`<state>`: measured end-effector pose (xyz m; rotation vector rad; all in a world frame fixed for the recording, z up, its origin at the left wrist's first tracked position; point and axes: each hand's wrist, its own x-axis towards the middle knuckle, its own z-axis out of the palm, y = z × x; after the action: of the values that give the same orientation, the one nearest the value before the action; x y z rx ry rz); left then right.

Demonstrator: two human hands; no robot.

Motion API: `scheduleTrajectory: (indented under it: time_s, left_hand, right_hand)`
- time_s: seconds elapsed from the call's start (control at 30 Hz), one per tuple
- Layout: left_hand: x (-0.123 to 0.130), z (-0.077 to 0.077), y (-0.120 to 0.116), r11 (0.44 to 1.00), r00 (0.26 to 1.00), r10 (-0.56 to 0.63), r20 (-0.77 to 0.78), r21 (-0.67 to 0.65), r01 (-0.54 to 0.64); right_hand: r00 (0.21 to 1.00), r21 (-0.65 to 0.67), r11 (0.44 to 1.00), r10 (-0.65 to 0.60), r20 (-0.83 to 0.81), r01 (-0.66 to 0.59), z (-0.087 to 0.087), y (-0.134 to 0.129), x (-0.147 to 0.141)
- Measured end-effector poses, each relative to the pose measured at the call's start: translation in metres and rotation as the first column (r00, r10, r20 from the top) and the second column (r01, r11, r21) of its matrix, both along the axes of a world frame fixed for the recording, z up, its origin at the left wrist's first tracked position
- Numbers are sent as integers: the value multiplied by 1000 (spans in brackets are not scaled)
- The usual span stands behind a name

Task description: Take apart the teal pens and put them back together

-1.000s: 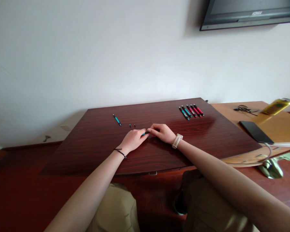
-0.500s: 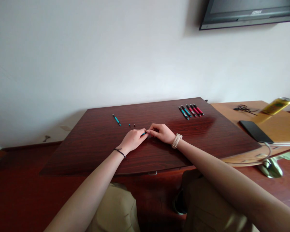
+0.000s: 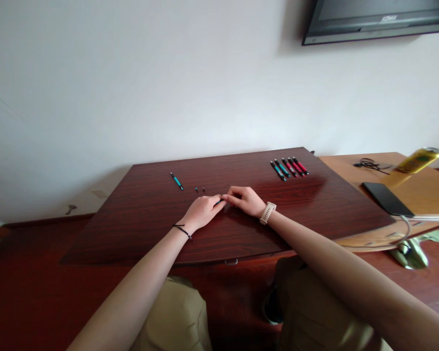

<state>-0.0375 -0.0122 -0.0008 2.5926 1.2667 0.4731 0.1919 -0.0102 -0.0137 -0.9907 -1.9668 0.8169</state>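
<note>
Over the middle of the dark wooden table (image 3: 161,219), my left hand (image 3: 202,211) is closed round a teal and black pen (image 3: 218,201), mostly hidden by the fingers. The fingertips of my right hand (image 3: 244,200) are pinched at the pen's far end and meet my left fingertips; what they grip is too small to make out. Two tiny parts, one with a teal tip (image 3: 196,189) and one dark (image 3: 204,189), stand beyond my left hand. A teal pen (image 3: 176,181) lies farther left.
Several teal and red pens (image 3: 289,167) lie in a row at the back right. On the lighter desk are a black phone (image 3: 387,199), a cable (image 3: 371,165) and a yellow can (image 3: 420,160). A screen (image 3: 380,22) hangs above.
Both hands have stayed nearly in place; the fingertips have shifted very slightly, and less of the held pen's teal shows.
</note>
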Motion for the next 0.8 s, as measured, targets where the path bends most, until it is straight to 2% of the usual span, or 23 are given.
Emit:
scheduleTrajectory:
  time_s: [0.17,0.4,0.7,0.8]
  left_hand:
    - [2,0,-1,1000,1000,-20,7,-8,20]
    - [0,-1,0,1000,1000,-3,-21,-13,3]
    - [2,-1,0,1000,999,-17,-43,13,18]
    - [2,0,-1,1000,998,-14,-57,16,15]
  right_hand:
    - [997,1,1000,-25,67,25,-1,0,0]
    - [998,-42,999,8,-60,-11,-4,2,-1]
    - [984,23,990,-143,109,141,-5,3,-3]
    - [977,45,988,-154,146,149,-4,3,-3]
